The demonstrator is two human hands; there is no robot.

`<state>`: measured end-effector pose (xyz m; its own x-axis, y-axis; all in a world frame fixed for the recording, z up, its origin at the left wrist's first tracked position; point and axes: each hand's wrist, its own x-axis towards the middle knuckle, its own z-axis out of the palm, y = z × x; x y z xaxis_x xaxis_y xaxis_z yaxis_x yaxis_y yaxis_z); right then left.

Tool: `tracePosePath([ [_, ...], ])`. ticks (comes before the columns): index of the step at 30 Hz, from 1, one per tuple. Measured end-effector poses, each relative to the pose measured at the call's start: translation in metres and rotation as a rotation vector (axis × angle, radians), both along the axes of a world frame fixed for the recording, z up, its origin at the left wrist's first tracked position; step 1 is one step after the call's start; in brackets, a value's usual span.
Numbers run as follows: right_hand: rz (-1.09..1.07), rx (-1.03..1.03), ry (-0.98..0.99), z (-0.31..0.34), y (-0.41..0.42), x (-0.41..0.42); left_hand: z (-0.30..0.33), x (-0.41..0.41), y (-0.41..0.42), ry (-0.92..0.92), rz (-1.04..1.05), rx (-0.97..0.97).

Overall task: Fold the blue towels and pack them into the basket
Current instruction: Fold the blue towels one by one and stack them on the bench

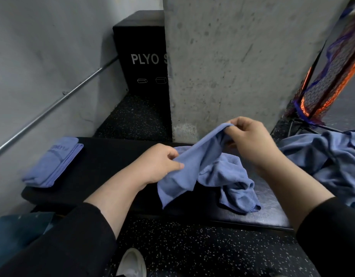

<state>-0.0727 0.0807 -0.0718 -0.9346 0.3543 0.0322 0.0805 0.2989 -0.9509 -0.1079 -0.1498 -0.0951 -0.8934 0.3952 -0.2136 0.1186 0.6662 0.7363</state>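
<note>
A white shoe shows at the bottom edge on the speckled floor, with black sleeves running up on both sides. Just beyond lies a black padded bench, its near edge running across the view. Over the bench both hands lift a crumpled blue towel: the left hand pinches a fold between thumb and curled fingers, and the right hand, higher and farther, grips the towel's top edge in bent fingertips, so the cloth stretches as a ridge between the two hands while the rest hangs down and bunches on the bench's right part, one corner near the front edge. At the bench's left end a folded towel lies flat, well apart from the hands; dark lettering on it is too blurred to read. Bare bench top lies between it and the held towel. To the right a loose heap of blue cloth spreads past the frame edge. Behind the bench a concrete pillar stands close, with a strip of floor to its left leading to a black box printed "PLYO S", the rest hidden by the pillar, above small box outlines. A metal rail slants along the left wall. At far right stands an orange and purple net.
</note>
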Motion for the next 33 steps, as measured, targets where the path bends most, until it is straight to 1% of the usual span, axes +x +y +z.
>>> tracePosePath([
  [3,-0.076,-0.025,0.014,0.006,0.016,0.002,-0.001,-0.01,-0.01,0.1,0.144,-0.095],
  [5,-0.129,-0.078,0.027,0.01,0.023,0.006,0.002,-0.017,-0.019,0.186,0.242,-0.159],
  [8,-0.207,-0.107,0.085,0.019,0.026,0.012,0.006,-0.027,-0.032,0.319,0.325,-0.326],
  [9,-0.225,-0.132,0.114,0.021,0.026,0.012,0.007,-0.029,-0.034,0.342,0.339,-0.345],
  [10,-0.233,-0.176,0.139,0.024,0.026,0.012,0.008,-0.032,-0.035,0.331,0.361,-0.289],
  [11,-0.233,-0.213,0.155,0.025,0.026,0.01,0.008,-0.034,-0.034,0.278,0.392,-0.142],
  [13,-0.216,-0.252,0.169,0.026,0.026,0.005,0.01,-0.035,-0.026,0.094,0.459,0.285],
  [14,-0.189,-0.268,0.174,0.023,0.028,0.0,0.011,-0.036,-0.02,0.01,0.478,0.465],
  [15,-0.153,-0.268,0.173,0.019,0.03,-0.006,0.009,-0.039,-0.015,-0.052,0.485,0.591],
  [16,-0.123,-0.236,0.155,0.013,0.032,-0.011,0.006,-0.042,-0.012,-0.093,0.494,0.663],
  [17,-0.107,-0.149,0.114,0.004,0.035,-0.017,0.001,-0.045,-0.009,-0.098,0.499,0.655],
  [18,-0.084,-0.008,0.051,-0.006,0.037,-0.022,-0.007,-0.048,-0.008,-0.072,0.493,0.565],
  [19,-0.038,0.165,-0.039,-0.017,0.037,-0.024,-0.013,-0.048,-0.007,-0.025,0.47,0.427],
  [20,0.033,0.322,-0.142,-0.03,0.036,-0.024,-0.022,-0.046,-0.005,0.028,0.424,0.243],
  [22,0.199,0.543,-0.328,-0.058,0.034,-0.019,-0.042,-0.043,0.0,0.093,0.241,-0.123],
  [23,0.27,0.629,-0.389,-0.068,0.03,-0.015,-0.05,-0.039,0.004,0.085,0.138,-0.251],
  [25,0.383,0.767,-0.429,-0.076,0.023,-0.011,-0.06,-0.031,0.012,0.068,-0.011,-0.397],
  [26,0.417,0.813,-0.453,-0.076,0.02,-0.013,-0.062,-0.027,0.016,0.073,-0.043,-0.43],
  [28,0.482,0.869,-0.578,-0.069,0.014,-0.016,-0.063,-0.024,0.021,0.097,-0.007,-0.414],
  [30,0.507,0.876,-0.64,-0.065,0.012,-0.015,-0.067,-0.027,0.025,0.085,0.129,-0.279],
  [33,0.451,0.817,-0.569,-0.07,0.015,-0.009,-0.076,-0.031,0.029,-0.018,0.409,0.02],
])
